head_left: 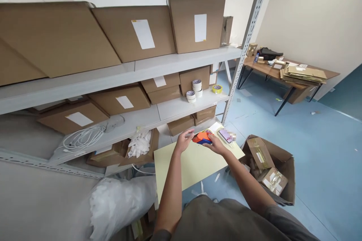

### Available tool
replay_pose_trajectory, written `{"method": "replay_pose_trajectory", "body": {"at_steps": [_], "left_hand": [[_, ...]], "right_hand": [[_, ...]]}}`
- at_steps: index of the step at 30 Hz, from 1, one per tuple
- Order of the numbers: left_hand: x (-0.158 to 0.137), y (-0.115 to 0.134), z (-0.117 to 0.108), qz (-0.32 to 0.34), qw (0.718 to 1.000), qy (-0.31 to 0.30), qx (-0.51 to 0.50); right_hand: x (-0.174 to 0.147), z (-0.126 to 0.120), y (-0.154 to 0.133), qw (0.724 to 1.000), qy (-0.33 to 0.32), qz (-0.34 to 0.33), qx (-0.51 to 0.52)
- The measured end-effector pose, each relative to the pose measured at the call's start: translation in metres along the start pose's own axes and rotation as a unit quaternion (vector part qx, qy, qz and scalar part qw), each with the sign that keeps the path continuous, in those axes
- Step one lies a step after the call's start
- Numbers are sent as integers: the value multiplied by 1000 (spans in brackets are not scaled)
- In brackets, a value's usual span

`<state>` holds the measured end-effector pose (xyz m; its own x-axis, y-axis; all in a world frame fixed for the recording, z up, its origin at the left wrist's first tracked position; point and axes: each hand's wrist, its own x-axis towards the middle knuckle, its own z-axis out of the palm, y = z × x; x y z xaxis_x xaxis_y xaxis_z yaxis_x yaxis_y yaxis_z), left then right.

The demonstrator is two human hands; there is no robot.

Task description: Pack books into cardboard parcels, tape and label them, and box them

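Note:
A faceted puzzle cube shows orange and blue faces, with a dark part at its left end. My right hand grips it from the right, thumb along the near side. At its left end is my left hand, fingers stretched out and apart; whether they touch the cube I cannot tell. Both hands are above a pale yellow tabletop. Just beyond my right hand lies a phone with a lit screen, partly blurred.
A metal shelving unit with cardboard boxes stands ahead. Its middle shelf holds tape rolls and a coiled white cable. An open carton of smaller boxes is at right. A plastic bag sits at left; a wooden table stands behind.

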<state>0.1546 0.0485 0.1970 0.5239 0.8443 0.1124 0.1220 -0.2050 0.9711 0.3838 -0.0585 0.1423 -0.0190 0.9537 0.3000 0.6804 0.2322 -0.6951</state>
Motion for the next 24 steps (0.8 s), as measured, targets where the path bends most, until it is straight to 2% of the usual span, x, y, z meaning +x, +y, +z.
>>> {"method": "replay_pose_trajectory", "body": {"at_steps": [2,5,9,13,17,20,24], "left_hand": [[-4,20,-20,43,998,-38,12],[-14,38,-45,97,992,-74,26],[-27,47,-67,121,990,-58,29],[-34,44,-82,111,994,-17,0],[-36,32,-96,64,995,-8,-70],[-36,21,-106,33,994,1,-106],[-30,10,-115,43,996,43,-68]], "right_hand": [[9,-3,-21,999,16,-38,18],[18,-3,-46,997,40,-58,15],[29,6,-67,997,59,-52,2],[39,25,-77,996,77,-42,8],[48,44,-81,995,90,-37,7],[53,50,-84,997,74,-33,-7],[63,51,-88,998,33,-39,-23]]}}
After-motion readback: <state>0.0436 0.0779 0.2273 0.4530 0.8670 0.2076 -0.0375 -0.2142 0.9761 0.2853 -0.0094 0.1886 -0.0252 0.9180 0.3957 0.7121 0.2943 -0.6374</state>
